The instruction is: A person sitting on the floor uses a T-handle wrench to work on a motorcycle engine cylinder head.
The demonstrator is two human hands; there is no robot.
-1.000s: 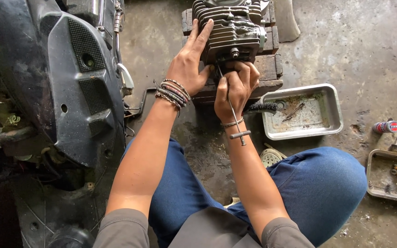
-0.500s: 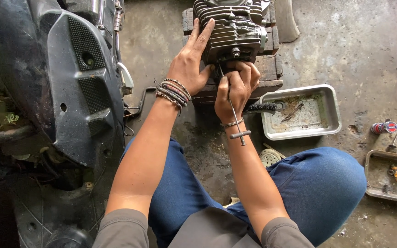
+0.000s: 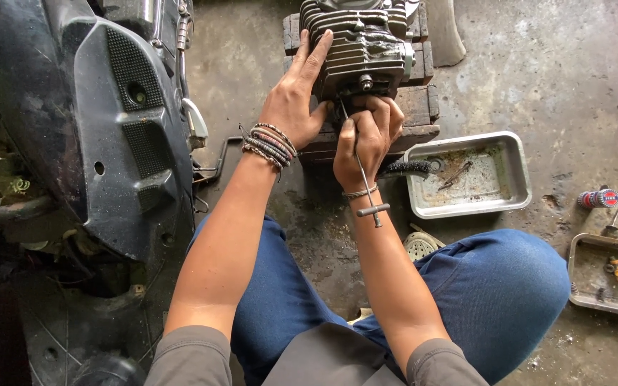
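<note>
**Mia:** What is the person holding?

**Ben:** The right hand (image 3: 368,136) has its fingers closed tight around a thin T-handle tool (image 3: 363,175). The tip goes up under the engine part (image 3: 357,46), the grey metal block with lots of fins. That block sits on a wooden block (image 3: 415,107) on the floor, just past the person's knees.

**Mia:** And the other hand?

**Ben:** The left hand (image 3: 293,100) lies flat on the side of the engine part, fingers spread apart, pressing on it to keep it in place.

**Mia:** What could go wrong?

**Ben:** I think the tool could slip off the small bolt, because the tip is thin and everything looks oily. Then the knuckles might bang into the sharp fins. The engine part might also tip off the wood if the left hand lets up, since it hangs a bit over the edge.

**Mia:** Could anything get lost?

**Ben:** A tiny bolt could drop on the dirty floor and miss the metal tray (image 3: 468,175) beside the right hand.

**Mia:** Has anything changed since a moment ago?

**Ben:** Almost nothing. Both hands stay where they were, and the tool's crossbar sits at the same slant near the wrist.
</note>
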